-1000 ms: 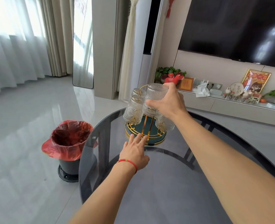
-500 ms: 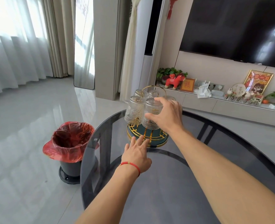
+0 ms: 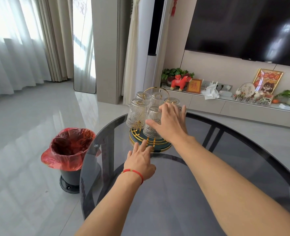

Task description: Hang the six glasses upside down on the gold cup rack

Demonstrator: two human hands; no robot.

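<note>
The gold cup rack (image 3: pixel 159 145) with its dark teal base stands at the far side of the round smoked-glass table (image 3: pixel 175 198). Several ribbed clear glasses hang upside down on it, around a gold ring handle (image 3: pixel 155 88). The front glass (image 3: pixel 152 129) sits on its peg. My right hand (image 3: pixel 172 124) is beside it with the fingers spread, only the thumb lying across its side. My left hand (image 3: pixel 140 161), with a red string on the wrist, rests flat on the table, its fingertips touching the base rim. Glasses on the far side are partly hidden.
A bin lined with a red bag (image 3: pixel 69 150) stands on the floor just left of the table edge. Beyond the table runs a low TV cabinet (image 3: pixel 209 103) with ornaments and plants. A mirror leans on the wall at the left.
My right hand brought a glass down from above the rack onto the front peg, then spread its fingers off it. The left hand stayed at the base.
</note>
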